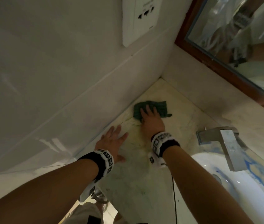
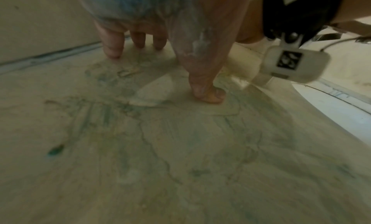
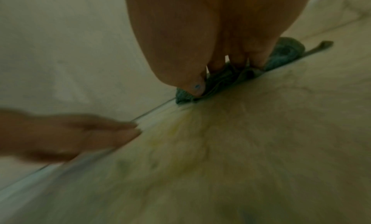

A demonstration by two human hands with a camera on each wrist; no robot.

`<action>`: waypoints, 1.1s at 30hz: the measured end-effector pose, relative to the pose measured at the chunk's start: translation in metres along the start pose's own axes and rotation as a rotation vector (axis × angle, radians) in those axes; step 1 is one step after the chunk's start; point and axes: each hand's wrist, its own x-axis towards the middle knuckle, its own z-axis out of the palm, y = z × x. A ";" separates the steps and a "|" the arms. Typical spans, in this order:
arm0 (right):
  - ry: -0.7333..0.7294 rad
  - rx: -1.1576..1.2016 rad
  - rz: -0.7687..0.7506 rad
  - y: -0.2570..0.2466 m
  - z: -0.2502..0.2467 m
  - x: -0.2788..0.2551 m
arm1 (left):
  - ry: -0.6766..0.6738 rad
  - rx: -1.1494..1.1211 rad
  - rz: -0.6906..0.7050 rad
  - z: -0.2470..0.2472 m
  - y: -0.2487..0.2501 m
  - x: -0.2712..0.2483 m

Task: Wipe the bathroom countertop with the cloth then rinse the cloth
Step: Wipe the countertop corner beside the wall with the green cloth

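A dark green cloth [image 1: 160, 109] lies spread on the pale marble countertop [image 1: 137, 180] near the back corner. My right hand [image 1: 149, 115] presses down on the cloth with flat fingers. In the right wrist view the fingertips [image 3: 197, 87] bear on the bunched cloth [image 3: 285, 51] by the wall joint. My left hand [image 1: 113, 139] rests palm down on the counter beside the left wall, fingers spread and holding nothing. In the left wrist view its thumb [image 2: 208, 94] and fingers [image 2: 112, 48] touch the streaked, wet stone [image 2: 180, 156].
A white basin [image 1: 234, 183] sits at lower right under a chrome faucet [image 1: 225, 143]. A wood-framed mirror [image 1: 234, 62] hangs behind it. The tiled wall [image 1: 47, 78] on the left carries a white socket plate [image 1: 141, 18]. A cable [image 1: 174, 191] hangs from the right wrist.
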 end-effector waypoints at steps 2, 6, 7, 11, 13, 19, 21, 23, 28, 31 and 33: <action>-0.022 0.006 -0.021 -0.003 0.010 -0.019 | 0.004 0.000 -0.003 0.000 0.000 0.000; -0.032 -0.004 -0.050 0.006 0.011 -0.018 | 0.005 0.008 -0.003 0.001 0.000 0.000; -0.021 0.006 -0.045 0.009 0.007 -0.012 | 0.009 0.005 -0.003 0.001 -0.001 0.000; -0.012 0.010 0.038 0.014 -0.022 0.034 | 0.015 0.000 0.010 0.001 -0.001 0.000; -0.032 0.002 0.079 0.008 -0.030 0.052 | 0.013 0.011 0.015 0.001 -0.001 -0.001; -0.048 -0.022 0.010 -0.018 -0.014 0.031 | 0.014 0.009 0.020 0.004 -0.003 -0.001; -0.080 -0.021 -0.058 -0.024 -0.006 0.012 | 0.017 0.003 0.016 0.006 -0.003 0.000; -0.114 -0.024 -0.094 -0.025 0.002 -0.005 | 0.019 -0.006 0.018 0.008 -0.003 0.000; -0.168 -0.013 -0.134 -0.020 0.010 -0.018 | 0.045 -0.056 -0.002 0.008 0.000 -0.008; -0.110 0.010 -0.119 -0.023 0.000 0.000 | 0.106 -0.057 -0.075 0.008 -0.003 -0.020; -0.094 0.020 -0.086 -0.031 -0.008 0.016 | 0.118 -0.042 -0.122 0.008 -0.008 -0.029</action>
